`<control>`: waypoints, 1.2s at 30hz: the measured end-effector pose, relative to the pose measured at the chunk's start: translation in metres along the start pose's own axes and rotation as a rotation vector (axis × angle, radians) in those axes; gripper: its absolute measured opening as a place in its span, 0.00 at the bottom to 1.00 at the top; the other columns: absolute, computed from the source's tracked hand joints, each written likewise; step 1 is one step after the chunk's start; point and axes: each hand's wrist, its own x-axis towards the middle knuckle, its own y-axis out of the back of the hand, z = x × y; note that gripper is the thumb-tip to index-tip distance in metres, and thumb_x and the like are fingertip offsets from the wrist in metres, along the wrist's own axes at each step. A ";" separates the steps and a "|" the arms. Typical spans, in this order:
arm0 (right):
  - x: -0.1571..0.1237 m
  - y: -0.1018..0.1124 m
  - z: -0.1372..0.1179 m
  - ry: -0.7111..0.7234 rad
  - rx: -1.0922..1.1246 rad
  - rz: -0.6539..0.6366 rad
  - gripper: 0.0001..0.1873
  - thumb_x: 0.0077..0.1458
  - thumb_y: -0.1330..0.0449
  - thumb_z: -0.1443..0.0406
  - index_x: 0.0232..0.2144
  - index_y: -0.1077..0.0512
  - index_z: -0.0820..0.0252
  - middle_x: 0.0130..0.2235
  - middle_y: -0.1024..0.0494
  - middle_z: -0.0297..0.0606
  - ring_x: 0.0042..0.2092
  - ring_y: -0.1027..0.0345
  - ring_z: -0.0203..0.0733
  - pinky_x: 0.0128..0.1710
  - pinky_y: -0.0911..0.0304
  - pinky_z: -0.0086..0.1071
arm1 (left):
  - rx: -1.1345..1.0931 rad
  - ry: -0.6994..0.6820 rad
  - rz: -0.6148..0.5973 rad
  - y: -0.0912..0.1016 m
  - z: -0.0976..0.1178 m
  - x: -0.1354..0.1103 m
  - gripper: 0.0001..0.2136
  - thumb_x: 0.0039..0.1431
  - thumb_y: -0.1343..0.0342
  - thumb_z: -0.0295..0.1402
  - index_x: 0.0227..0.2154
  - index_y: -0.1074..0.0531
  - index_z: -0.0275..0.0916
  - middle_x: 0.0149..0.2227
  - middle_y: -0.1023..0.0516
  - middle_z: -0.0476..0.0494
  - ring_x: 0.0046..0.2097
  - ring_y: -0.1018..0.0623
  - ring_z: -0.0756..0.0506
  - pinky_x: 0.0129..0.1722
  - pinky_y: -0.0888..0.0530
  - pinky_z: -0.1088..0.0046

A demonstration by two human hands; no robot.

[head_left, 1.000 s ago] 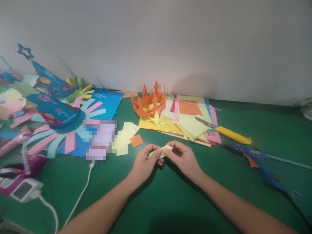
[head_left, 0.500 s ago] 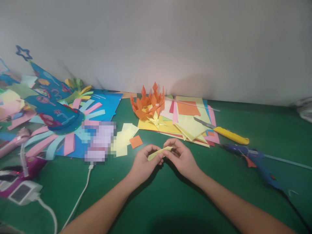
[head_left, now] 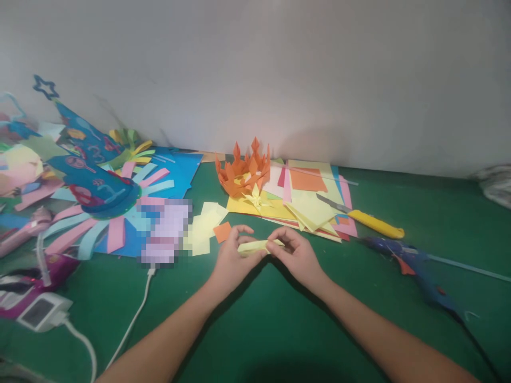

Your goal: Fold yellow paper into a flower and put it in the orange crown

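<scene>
Between my two hands, above the green table, is a folded pale yellow paper strip (head_left: 255, 246). My right hand (head_left: 297, 258) pinches its right end between thumb and fingers. My left hand (head_left: 233, 260) holds the left part from below, with the thumb along the near edge and the index finger lifted off it. Just beyond my hands stands an orange folded-paper crown (head_left: 239, 178), with a pale yellow paper star flower (head_left: 256, 200) at its front. A small orange paper square (head_left: 222, 232) lies near my left fingers, beside pale yellow paper squares (head_left: 202, 242).
A yellow-handled knife (head_left: 377, 223) rests with its blade over stacked coloured paper (head_left: 311, 207). To the right lies a blue glue gun (head_left: 415, 268) with a cord. Blue cone hats (head_left: 99, 189), a pink glue gun (head_left: 30, 231) and white cables (head_left: 143, 298) crowd the left.
My left index finger has lifted away from the paper strip, and the strip now lies more level. My right hand keeps its pinch. The view has shifted slightly.
</scene>
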 end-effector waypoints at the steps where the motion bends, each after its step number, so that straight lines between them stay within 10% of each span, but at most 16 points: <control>1: 0.001 0.001 0.000 -0.001 0.014 0.026 0.10 0.49 0.39 0.59 0.28 0.34 0.58 0.28 0.31 0.32 0.29 0.36 0.35 0.29 0.38 0.28 | -0.057 0.016 0.014 0.000 0.000 0.001 0.23 0.43 0.37 0.34 0.41 0.41 0.41 0.31 0.26 0.52 0.27 0.27 0.52 0.27 0.32 0.78; 14: -0.005 -0.003 -0.002 -0.051 0.089 -0.049 0.16 0.49 0.38 0.57 0.30 0.41 0.57 0.21 0.35 0.25 0.21 0.45 0.30 0.22 0.48 0.25 | -0.355 -0.001 0.061 -0.010 -0.003 0.000 0.16 0.47 0.38 0.30 0.39 0.35 0.37 0.39 0.26 0.46 0.42 0.25 0.49 0.44 0.30 0.74; 25: -0.010 -0.004 -0.004 0.005 0.062 -0.127 0.13 0.55 0.43 0.59 0.28 0.44 0.56 0.21 0.39 0.24 0.23 0.42 0.31 0.24 0.46 0.25 | 0.060 -0.191 0.017 -0.009 -0.006 -0.008 0.06 0.57 0.48 0.33 0.37 0.35 0.38 0.34 0.30 0.46 0.40 0.28 0.47 0.42 0.32 0.71; 36: -0.017 -0.007 -0.002 -0.016 0.286 -0.246 0.09 0.60 0.49 0.58 0.34 0.47 0.54 0.24 0.30 0.28 0.26 0.33 0.36 0.28 0.38 0.30 | -0.201 -0.196 -0.030 -0.013 -0.009 -0.009 0.13 0.57 0.46 0.34 0.38 0.47 0.44 0.29 0.37 0.55 0.25 0.32 0.55 0.24 0.30 0.79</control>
